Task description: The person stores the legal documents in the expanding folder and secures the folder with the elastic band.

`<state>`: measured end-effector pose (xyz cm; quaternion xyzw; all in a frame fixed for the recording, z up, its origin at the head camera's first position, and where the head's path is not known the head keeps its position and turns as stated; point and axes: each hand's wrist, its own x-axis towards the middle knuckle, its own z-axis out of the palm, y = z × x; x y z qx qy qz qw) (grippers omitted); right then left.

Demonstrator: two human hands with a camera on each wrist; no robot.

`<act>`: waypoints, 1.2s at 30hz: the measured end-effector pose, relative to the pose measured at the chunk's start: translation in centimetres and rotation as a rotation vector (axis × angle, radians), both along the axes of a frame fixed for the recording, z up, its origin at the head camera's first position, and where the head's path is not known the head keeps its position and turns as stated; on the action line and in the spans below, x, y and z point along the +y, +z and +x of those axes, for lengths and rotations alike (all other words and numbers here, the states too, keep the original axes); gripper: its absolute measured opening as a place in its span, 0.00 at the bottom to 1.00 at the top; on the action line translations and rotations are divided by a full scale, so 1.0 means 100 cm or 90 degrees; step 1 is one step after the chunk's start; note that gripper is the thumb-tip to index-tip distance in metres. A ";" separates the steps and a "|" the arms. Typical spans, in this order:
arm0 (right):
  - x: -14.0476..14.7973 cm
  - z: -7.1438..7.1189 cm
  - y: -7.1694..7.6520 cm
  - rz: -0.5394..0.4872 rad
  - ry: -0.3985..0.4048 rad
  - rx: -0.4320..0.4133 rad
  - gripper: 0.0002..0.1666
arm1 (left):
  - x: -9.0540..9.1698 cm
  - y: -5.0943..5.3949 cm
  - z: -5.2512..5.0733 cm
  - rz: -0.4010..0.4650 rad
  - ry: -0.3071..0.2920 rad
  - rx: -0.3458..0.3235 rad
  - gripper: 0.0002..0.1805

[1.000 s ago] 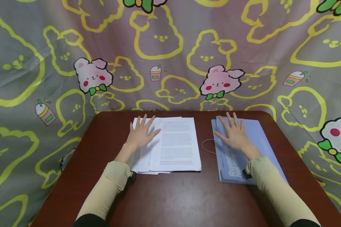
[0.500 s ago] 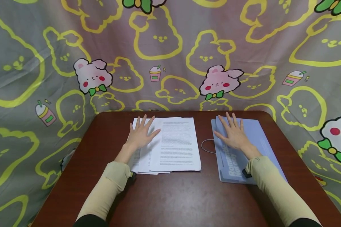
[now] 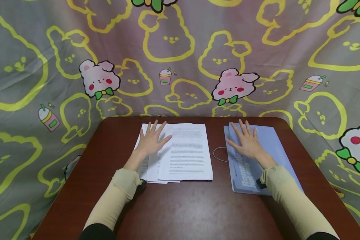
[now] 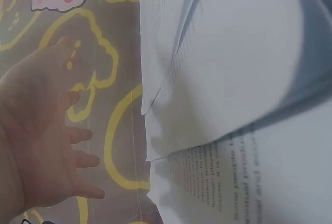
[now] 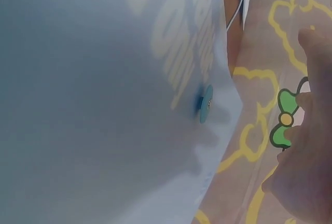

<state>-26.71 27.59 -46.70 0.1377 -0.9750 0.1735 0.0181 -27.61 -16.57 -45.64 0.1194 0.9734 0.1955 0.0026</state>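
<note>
I judge this a poised step: nothing is in my grasp, and taking anything up would call for lowering and then curling my fingers round an edge. Beyond the folder rises soft cloth (image 3: 183, 40), grey with yellow cartoon outlines. Beneath the folder spreads the counter (image 3: 183, 206), reddish-brown, smooth and faintly glossy, with rounded far corners. The folder (image 3: 270, 143) itself is flat, blue and matt-looking, its pale lettering partly covered. To the left of the folder, apart from it, lies the paper stack (image 3: 187, 153), thin printed sheets fanned unevenly. Left of the folder, my left fingers (image 3: 154, 126) are widely spread above that stack; over the folder's left part, my right fingers (image 3: 243, 126) are likewise splayed, gripping nothing. At the folder's left edge loops a slim cord (image 3: 213, 152); on its face sits a small round button (image 5: 206, 103).
</note>
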 end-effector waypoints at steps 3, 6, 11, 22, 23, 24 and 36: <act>0.000 0.000 0.000 0.003 0.000 0.000 0.54 | 0.001 0.001 -0.001 -0.004 0.001 -0.002 0.47; 0.001 0.000 -0.001 0.006 0.000 0.001 0.54 | 0.001 -0.001 -0.001 -0.010 0.001 -0.003 0.47; 0.001 0.000 -0.003 0.009 0.004 -0.001 0.54 | 0.001 -0.003 -0.002 -0.021 -0.003 0.002 0.47; 0.002 -0.001 -0.006 0.004 0.009 -0.002 0.55 | 0.002 -0.003 -0.003 -0.027 -0.004 0.004 0.47; 0.002 -0.001 -0.006 0.005 0.008 -0.002 0.55 | 0.002 -0.003 -0.003 -0.028 -0.004 0.005 0.47; 0.003 -0.001 -0.007 0.005 0.008 -0.003 0.55 | 0.002 -0.003 -0.003 -0.027 -0.005 0.004 0.47; 0.002 -0.002 -0.001 0.004 -0.002 -0.021 0.56 | 0.004 -0.004 -0.003 -0.030 -0.014 -0.010 0.47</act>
